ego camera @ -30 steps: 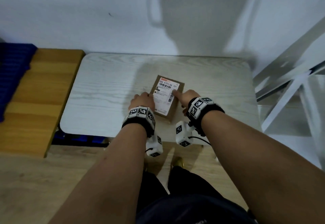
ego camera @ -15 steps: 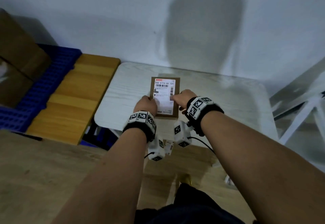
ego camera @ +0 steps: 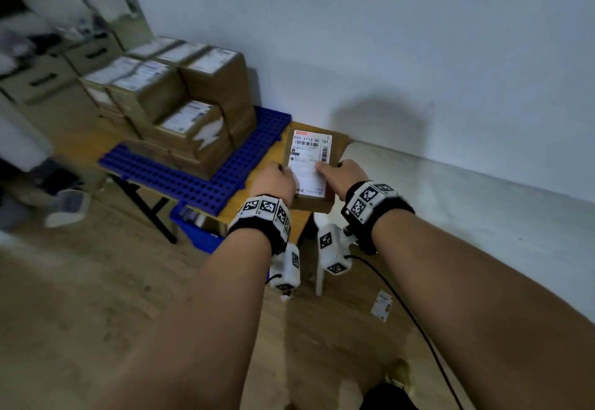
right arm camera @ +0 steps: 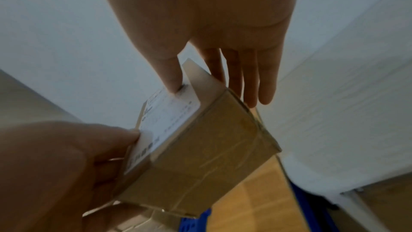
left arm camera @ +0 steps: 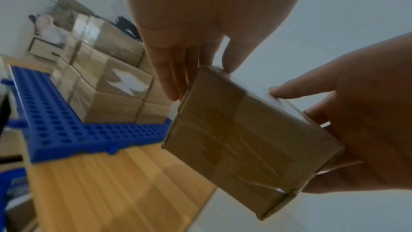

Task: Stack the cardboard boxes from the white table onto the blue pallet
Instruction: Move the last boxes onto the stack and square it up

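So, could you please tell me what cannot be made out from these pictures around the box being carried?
- Small print on the box label: head view, too small; right wrist view, blurred.
- Left hand fingers: head view, hidden behind the box.
- Stack of boxes on the blue pallet: its far left side is blurred.
- White table: head view, its near edge is hidden by the right hand and forearm.

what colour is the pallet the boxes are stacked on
Blue, with a grid of holes; the pallet shows best in the head view.
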A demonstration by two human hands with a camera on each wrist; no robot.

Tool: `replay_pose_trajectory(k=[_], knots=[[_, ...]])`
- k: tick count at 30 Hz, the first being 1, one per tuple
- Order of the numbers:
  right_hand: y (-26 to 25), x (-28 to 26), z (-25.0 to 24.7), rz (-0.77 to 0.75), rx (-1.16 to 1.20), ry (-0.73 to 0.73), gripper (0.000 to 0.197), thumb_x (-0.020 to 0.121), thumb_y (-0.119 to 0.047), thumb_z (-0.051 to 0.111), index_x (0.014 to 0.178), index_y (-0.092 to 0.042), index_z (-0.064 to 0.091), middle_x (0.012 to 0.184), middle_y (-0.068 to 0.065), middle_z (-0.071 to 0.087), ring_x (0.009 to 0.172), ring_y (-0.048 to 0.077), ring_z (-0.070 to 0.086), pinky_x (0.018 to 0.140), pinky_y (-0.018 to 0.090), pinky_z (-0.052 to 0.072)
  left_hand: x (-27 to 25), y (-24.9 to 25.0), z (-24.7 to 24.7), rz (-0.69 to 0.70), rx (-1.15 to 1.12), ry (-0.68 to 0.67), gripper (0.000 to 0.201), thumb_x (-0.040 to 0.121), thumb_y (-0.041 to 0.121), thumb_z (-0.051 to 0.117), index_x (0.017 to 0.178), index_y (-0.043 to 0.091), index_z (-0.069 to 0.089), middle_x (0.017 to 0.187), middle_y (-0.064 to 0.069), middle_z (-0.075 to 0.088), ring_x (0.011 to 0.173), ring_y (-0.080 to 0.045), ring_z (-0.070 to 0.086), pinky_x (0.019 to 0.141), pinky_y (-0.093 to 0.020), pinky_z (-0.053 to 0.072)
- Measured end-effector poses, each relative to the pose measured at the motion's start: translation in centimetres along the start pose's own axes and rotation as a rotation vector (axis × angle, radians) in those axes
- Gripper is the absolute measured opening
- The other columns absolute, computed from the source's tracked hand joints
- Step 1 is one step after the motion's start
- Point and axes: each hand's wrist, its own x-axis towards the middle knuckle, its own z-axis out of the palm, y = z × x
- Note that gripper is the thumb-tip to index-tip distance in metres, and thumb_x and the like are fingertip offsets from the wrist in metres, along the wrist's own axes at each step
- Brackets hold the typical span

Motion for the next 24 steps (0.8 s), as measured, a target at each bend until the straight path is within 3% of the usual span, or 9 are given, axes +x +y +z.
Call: replay_pose_trajectory(k=[3, 7, 12, 17, 24], knots=[[-4.7, -1.0, 3.9, -0.052, 0.016, -0.006, 0.051, 0.092, -0.048, 0.054, 0.123, -0.008, 0.057, 0.118, 0.006, 0.065, 0.103, 0.028, 0.064, 0.087, 0.035, 0.052, 1.9, -3.5, -4.4, -0.002, -0.005, 0.099, 0.037, 0.101, 0.033, 0.036, 0.123, 0.007, 0.050, 0.122, -0.017, 0.059, 0.109, -0.034, 0.057, 0.085, -0.037, 0.045], [-9.4, 0.1, 8.5, -0.130, 0.036, -0.015, 0.045, 0.092, -0.047, 0.054, 0.120, -0.011, 0.060, 0.116, 0.004, 0.067, 0.100, 0.025, 0.065, 0.090, 0.039, 0.053, 4.3, -6.5, -9.1, -0.052, -0.059, 0.164, 0.036, 0.100, 0.030, 0.037, 0.127, 0.007, 0.045, 0.119, -0.017, 0.061, 0.107, -0.035, 0.059, 0.080, -0.035, 0.044], [-15.0, 3.3, 13.0, -0.153, 0.016, 0.018, 0.062, 0.093, -0.049, 0.050, 0.134, -0.003, 0.044, 0.131, 0.014, 0.056, 0.113, 0.032, 0.057, 0.086, 0.035, 0.045, 8.7, -9.3, -13.7, -0.039, -0.024, 0.221, 0.029, 0.099, 0.027, 0.040, 0.118, 0.007, 0.049, 0.117, -0.016, 0.062, 0.106, -0.035, 0.058, 0.074, -0.034, 0.040], [-18.7, 7.3, 17.6, -0.137, 0.064, 0.049, 0.061, 0.094, -0.050, 0.046, 0.132, -0.002, 0.045, 0.130, 0.017, 0.055, 0.112, 0.034, 0.057, 0.079, 0.033, 0.042, 13.9, -11.0, -16.8, -0.044, 0.021, 0.198, 0.030, 0.095, 0.018, 0.040, 0.121, 0.007, 0.051, 0.124, -0.016, 0.056, 0.110, -0.035, 0.056, 0.082, -0.036, 0.044], [-22.8, 11.5, 21.1, -0.121, 0.129, 0.077, 0.065, 0.093, -0.052, 0.045, 0.139, -0.006, 0.039, 0.134, 0.016, 0.052, 0.114, 0.034, 0.056, 0.076, 0.032, 0.042, 19.1, -12.7, -19.5, 0.029, 0.108, 0.200, 0.032, 0.092, 0.021, 0.041, 0.118, 0.004, 0.051, 0.121, -0.017, 0.057, 0.108, -0.034, 0.055, 0.084, -0.038, 0.044]])
